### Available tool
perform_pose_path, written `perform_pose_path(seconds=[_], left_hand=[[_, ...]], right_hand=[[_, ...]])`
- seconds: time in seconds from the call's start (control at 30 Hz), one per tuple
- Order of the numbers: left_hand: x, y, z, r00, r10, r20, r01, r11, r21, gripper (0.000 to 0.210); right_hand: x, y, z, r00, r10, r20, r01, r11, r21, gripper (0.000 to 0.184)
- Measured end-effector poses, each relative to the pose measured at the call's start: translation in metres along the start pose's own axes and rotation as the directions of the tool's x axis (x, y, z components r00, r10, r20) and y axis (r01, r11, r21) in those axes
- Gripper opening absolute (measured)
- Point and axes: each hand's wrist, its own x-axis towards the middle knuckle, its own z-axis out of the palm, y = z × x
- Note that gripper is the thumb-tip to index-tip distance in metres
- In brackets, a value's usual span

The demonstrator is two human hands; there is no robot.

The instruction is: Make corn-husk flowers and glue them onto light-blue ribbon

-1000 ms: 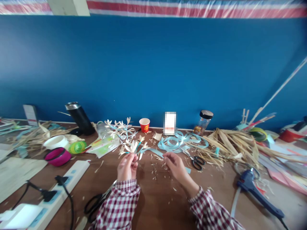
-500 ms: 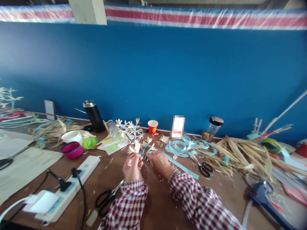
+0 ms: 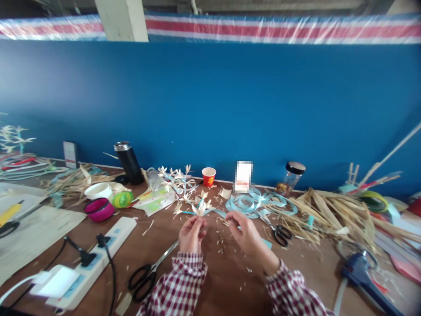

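Note:
My left hand (image 3: 191, 235) is closed in a pinch at the base of a cream dried-husk flower (image 3: 201, 208). Blue stems and more pale blossoms show just behind and to the left of that flower. To the right, my right hand (image 3: 245, 232) hovers above a flat light-blue ribbon strip (image 3: 215, 212), fingers loosely bent and apart, with nothing visible in them. The hand hides the middle of the strip. Another husk-flower branch (image 3: 177, 179) lies farther back. Beside my left sleeve lie open black-handled scissors (image 3: 143, 281).
Left are a power strip (image 3: 110, 250), a pink ring-shaped container (image 3: 99, 210) and a black flask (image 3: 129, 163). A red paper cup (image 3: 208, 177) stands at the back. Right are coiled blue ribbon (image 3: 241, 204), small scissors (image 3: 281, 235), dried husks (image 3: 322, 210) and a blue glue gun (image 3: 365, 274).
My right hand has drawn away from the stems to the right and lifted. My left hand has shifted slightly right with the flower, which now tilts differently.

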Motion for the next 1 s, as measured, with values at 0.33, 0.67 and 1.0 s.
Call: perform_pose_path(seconds=[0.33, 0.67, 1.0], left_hand=[[-0.009, -0.031, 0.002, 0.967, -0.157, 0.203, 0.104, 0.963, 0.250, 0.034], [-0.009, -0.042, 0.000, 0.955, -0.183, 0.233, 0.097, 0.936, 0.338, 0.036], [-0.011, -0.041, 0.001, 0.952, -0.187, 0.243, 0.128, 0.963, 0.237, 0.037]], right_hand=[[-0.019, 0.002, -0.010, 0.999, 0.050, -0.004, -0.048, 0.978, 0.205, 0.014], [-0.023, 0.005, 0.000, 0.999, 0.049, 0.010, -0.050, 0.986, 0.160, 0.022], [-0.026, 0.005, 0.022, 0.946, 0.306, -0.109, -0.189, 0.791, 0.582, 0.025]])
